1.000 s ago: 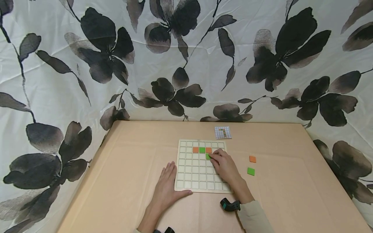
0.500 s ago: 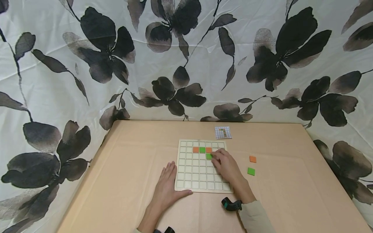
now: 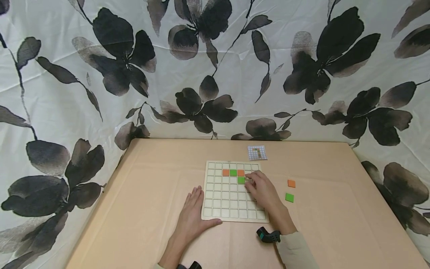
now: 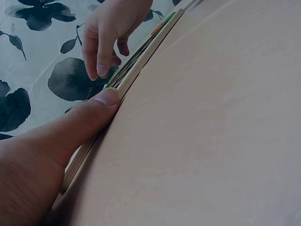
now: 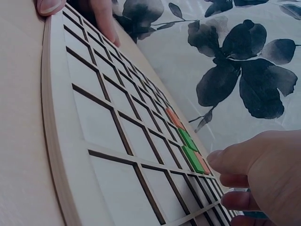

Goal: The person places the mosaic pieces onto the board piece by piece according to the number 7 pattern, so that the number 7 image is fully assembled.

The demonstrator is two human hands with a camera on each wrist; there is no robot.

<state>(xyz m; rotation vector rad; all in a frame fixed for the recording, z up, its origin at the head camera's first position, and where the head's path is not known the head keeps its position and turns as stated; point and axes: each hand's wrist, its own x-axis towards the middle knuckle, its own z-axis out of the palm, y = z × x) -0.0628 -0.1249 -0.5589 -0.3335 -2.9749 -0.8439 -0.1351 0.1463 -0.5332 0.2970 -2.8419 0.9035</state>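
A pale wooden grid board (image 3: 218, 201) lies on the table. In its second row from the far edge sit an orange tile (image 3: 226, 172), a green tile (image 3: 233, 173) and another orange tile (image 3: 240, 173). One more green tile (image 3: 241, 180) lies in the cell below the right orange one. My right hand (image 3: 263, 192) hovers just right of that green tile, its fingers loosely bent and holding nothing. My left hand (image 3: 192, 215) rests along the board's left edge with fingers straight; its thumb (image 4: 107, 97) touches the front edge.
To the right of the board, a loose orange tile (image 3: 291, 183) and a loose green tile (image 3: 289, 197) lie on the table (image 3: 336, 209). Behind the board is a small printed grid card (image 3: 257, 152). A floral cloth (image 3: 255, 74) hangs beyond the table's far edge.
My right fingers have let go of the lower green tile and drawn slightly to the right, so the tile now shows fully in its cell. My left hand has stayed put.
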